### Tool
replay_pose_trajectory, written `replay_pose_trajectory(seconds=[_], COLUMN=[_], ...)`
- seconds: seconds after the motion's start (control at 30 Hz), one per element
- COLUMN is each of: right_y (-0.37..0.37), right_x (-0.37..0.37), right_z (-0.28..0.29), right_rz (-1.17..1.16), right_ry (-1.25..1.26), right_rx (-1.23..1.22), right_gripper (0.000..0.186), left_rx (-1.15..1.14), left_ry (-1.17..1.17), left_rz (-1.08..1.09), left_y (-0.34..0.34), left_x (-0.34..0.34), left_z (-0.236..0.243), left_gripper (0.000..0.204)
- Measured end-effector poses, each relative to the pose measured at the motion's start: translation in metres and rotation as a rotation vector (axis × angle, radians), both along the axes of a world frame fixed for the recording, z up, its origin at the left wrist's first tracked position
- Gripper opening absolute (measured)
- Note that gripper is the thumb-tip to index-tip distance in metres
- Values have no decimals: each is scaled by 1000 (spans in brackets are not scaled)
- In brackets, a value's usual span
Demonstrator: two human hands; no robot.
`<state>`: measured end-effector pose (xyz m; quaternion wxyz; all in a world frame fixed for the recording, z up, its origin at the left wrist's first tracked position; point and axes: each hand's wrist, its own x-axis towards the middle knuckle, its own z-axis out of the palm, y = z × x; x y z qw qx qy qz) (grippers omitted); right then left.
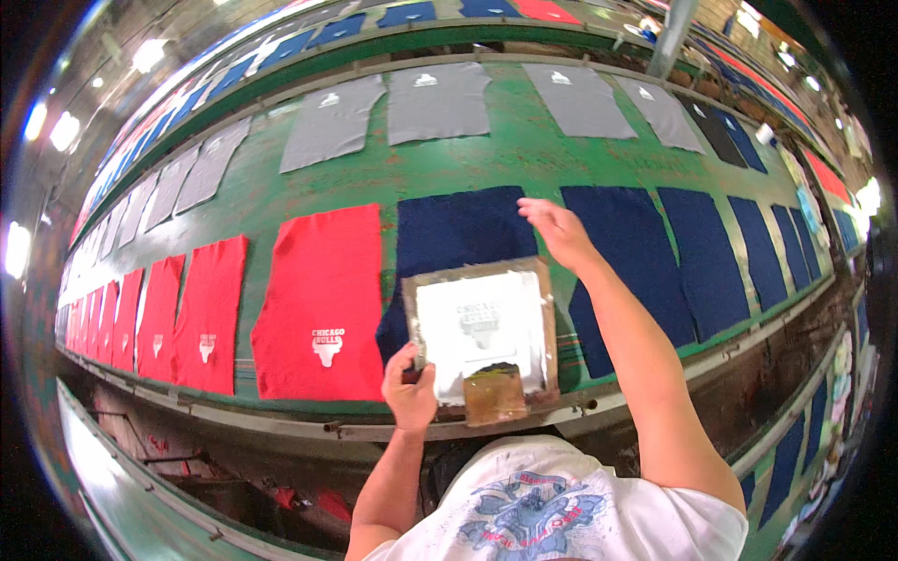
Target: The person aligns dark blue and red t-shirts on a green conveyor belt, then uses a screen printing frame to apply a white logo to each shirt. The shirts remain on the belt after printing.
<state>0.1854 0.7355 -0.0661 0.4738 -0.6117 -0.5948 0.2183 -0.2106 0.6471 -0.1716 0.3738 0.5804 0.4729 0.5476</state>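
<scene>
My left hand [410, 393] grips the left side of a screen printing frame [550, 327], its fingers wrapped round the edge. White mesh with a faint bull-head print fills the frame. On its lower part sits a brown, flat squeegee-like piece [496, 395]. The frame lies over the lower part of a navy fabric panel [458, 229], hiding it there. My right hand [561, 234] reaches forward, fingers stretched out, at the panel's upper right corner; whether it touches the cloth I cannot tell. A red panel [323, 280] with a white bull-head print lies just left.
The long green table [505, 159] carries more red panels [210, 309] to the left, navy panels [631, 262] to the right and grey printed panels [440, 103] along the far side. A metal rail [374, 432] edges the near side. A grey post [672, 42] stands beyond.
</scene>
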Motion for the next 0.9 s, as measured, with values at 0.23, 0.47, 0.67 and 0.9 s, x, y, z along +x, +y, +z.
replay_pose_trajectory(seconds=[0.23,0.47,0.67,0.9], right_y=[-211,-283,-355,-412], right_x=[-58,-51,63,178], right_z=[-30,-66,-72,-85], right_rz=[35,24,-81,-201], right_ry=[183,394,403,440], right_rx=[-64,1,-66,-190], right_gripper=[48,64,63,62], left_rx=[-63,-75,14,-81], left_ry=[24,-73,12,92], left_rz=[83,-10,-160,-205], left_y=[18,2,-53,-111], left_x=[-13,62,193,321], left_z=[15,23,20,-16], left_gripper=[42,48,52,37])
